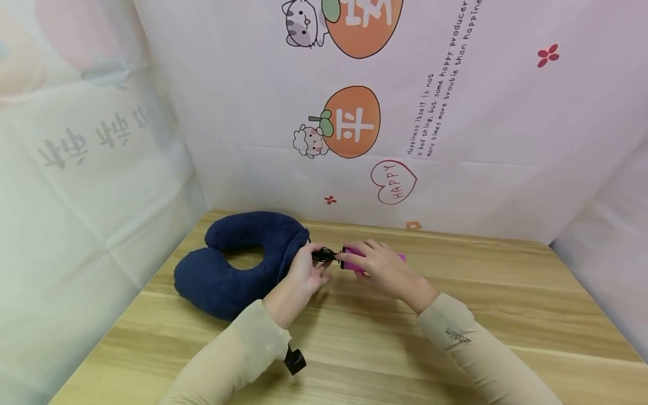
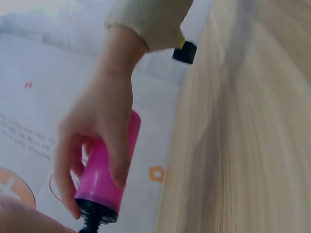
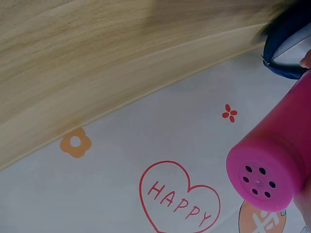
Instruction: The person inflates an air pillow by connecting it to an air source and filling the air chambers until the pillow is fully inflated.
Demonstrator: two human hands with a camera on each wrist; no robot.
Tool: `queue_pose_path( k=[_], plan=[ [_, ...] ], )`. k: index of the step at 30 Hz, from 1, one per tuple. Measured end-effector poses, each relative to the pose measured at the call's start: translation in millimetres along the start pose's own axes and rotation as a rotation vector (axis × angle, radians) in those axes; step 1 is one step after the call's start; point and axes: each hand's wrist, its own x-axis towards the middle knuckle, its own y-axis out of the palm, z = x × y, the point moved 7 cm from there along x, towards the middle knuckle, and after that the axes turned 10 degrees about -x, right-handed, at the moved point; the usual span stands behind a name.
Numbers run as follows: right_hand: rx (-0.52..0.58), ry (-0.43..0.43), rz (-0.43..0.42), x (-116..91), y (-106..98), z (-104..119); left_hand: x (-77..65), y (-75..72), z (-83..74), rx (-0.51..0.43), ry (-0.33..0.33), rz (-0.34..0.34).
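A pink hand pump [image 1: 350, 265] with a black end lies between my two hands. My right hand [image 1: 387, 270] grips its pink barrel, thumb and fingers on either side; the left wrist view shows this grip on the pump [image 2: 99, 177]. The dark ribbed shaft [image 1: 324, 255] leads from the pump to my left hand [image 1: 304, 273], which pinches it next to the pillow. A navy U-shaped neck pillow [image 1: 228, 289] rests on the table, its right edge behind the left fingers. In the right wrist view, the pump's base [image 3: 260, 179] has several holes, and the pillow's cover [image 3: 284, 70] gapes over a grey inside.
The wood-grain table [image 1: 506, 292] meets a printed white cloth backdrop [image 1: 253, 174] behind it and on both sides. A small black block [image 1: 295, 361] hangs at the left sleeve.
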Motion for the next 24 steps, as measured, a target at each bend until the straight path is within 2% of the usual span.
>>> queue_pose_path(
  k=[6, 15, 20, 24],
  plan=[
    [0.022, 0.03, 0.034, -2, 2, -6, -15.2, -1.8, -7.7, 0.132, -0.042, 0.074],
    [0.038, 0.053, 0.081, -5, 2, -12, -33.8, -8.2, -15.3, 0.282, -0.074, 0.154],
    [0.044, 0.065, 0.074, -6, 0, -9, -42.3, -7.5, -24.5, 0.399, -0.111, 0.247],
    [0.046, 0.063, 0.069, -7, -2, -8, -45.0, -4.1, -36.6, 0.529, -0.138, 0.324]
  ],
)
